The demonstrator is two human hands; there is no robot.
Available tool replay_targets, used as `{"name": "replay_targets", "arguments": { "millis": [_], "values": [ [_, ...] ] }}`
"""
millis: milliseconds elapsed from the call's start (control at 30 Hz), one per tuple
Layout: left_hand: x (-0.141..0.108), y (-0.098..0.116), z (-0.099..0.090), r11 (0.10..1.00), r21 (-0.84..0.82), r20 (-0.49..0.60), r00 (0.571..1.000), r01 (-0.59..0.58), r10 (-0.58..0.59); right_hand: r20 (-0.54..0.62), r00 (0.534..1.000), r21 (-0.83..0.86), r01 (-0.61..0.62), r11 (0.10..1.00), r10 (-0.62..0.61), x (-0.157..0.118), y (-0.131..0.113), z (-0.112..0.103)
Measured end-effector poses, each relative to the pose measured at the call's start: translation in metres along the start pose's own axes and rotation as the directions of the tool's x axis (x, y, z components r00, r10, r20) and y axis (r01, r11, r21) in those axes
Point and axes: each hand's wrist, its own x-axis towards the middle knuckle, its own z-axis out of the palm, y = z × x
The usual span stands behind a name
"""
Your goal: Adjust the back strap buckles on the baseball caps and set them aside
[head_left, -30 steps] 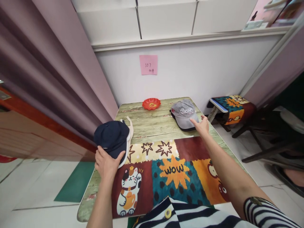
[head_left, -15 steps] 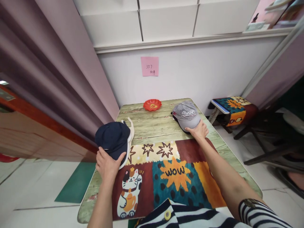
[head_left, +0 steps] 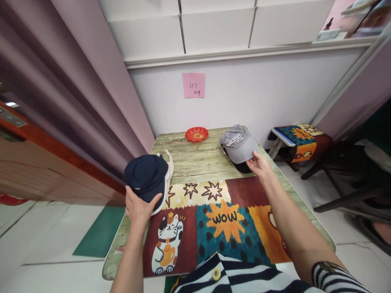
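Note:
On the left side of the table lies a navy cap [head_left: 146, 173], on top of a white cap [head_left: 169, 166] whose rim and strap stick out to the right. My left hand [head_left: 139, 206] grips the navy cap's brim, thumb on its right and the other fingers at its left edge. At the right, a grey cap [head_left: 240, 144] with white "Always" lettering is stacked over a black cap [head_left: 243, 167]. My right hand [head_left: 259, 165] pinches the grey cap's brim at its right front edge, which is tipped up off the black brim.
A red scalloped dish [head_left: 196, 134] sits at the table's back edge. A patterned mat [head_left: 210, 232] covers the front of the wood-print table [head_left: 189, 160]. The wall stands behind; a purple curtain [head_left: 119, 93] hangs at the left. A small stool [head_left: 301, 140] with a cloth stands at the right.
My right hand has lifted and turned the grey cap's brim to the right, so more of the black cap shows beneath. My left hand stays on the navy cap.

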Motion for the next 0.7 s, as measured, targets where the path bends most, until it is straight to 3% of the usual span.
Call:
{"name": "replay_targets", "arguments": {
  "millis": [100, 167, 200, 267, 300, 367, 433, 467, 533, 700],
  "values": [
    [-0.007, 0.009, -0.012, 0.999, -0.015, -0.156, 0.987, -0.042, 0.04, 0.148, 0.989, 0.18, -0.038, 0.983, 0.011, -0.012, 0.0, 0.01],
    [-0.017, 0.023, -0.018, 0.988, -0.051, -0.252, 0.959, -0.145, 0.128, 0.249, 0.968, 0.276, -0.077, 0.958, 0.006, -0.025, 0.003, 0.015],
    [-0.024, 0.032, -0.019, 0.97, -0.122, -0.24, 0.954, -0.212, 0.178, 0.29, 0.957, 0.29, -0.098, 0.952, 0.01, -0.032, 0.006, 0.017],
    [-0.04, 0.053, -0.018, 0.876, -0.397, -0.039, 0.958, -0.275, 0.284, 0.347, 0.937, 0.26, -0.136, 0.956, 0.039, -0.049, 0.016, 0.02],
    [-0.047, 0.065, -0.015, 0.803, -0.561, 0.124, 0.938, -0.202, 0.323, 0.371, 0.927, 0.239, -0.158, 0.958, 0.06, -0.058, 0.023, 0.021],
    [-0.06, 0.088, -0.007, 0.575, -0.809, 0.414, 0.815, 0.124, 0.406, 0.41, 0.906, 0.196, -0.204, 0.959, 0.109, -0.076, 0.04, 0.021],
    [-0.068, 0.108, 0.001, 0.269, -0.847, 0.531, 0.712, 0.458, 0.46, 0.449, 0.878, 0.137, -0.253, 0.958, 0.168, -0.091, 0.057, 0.018],
    [-0.069, 0.116, 0.004, 0.152, -0.814, 0.559, 0.684, 0.561, 0.469, 0.468, 0.862, 0.108, -0.275, 0.955, 0.196, -0.098, 0.064, 0.017],
    [-0.066, 0.128, 0.007, -0.002, -0.748, 0.595, 0.673, 0.663, 0.439, 0.497, 0.837, 0.073, -0.305, 0.95, 0.231, -0.108, 0.075, 0.013],
    [-0.044, 0.143, 0.002, -0.189, -0.66, 0.653, 0.679, 0.727, 0.335, 0.551, 0.801, 0.057, -0.316, 0.947, 0.234, -0.116, 0.079, 0.011]
  ]
}}
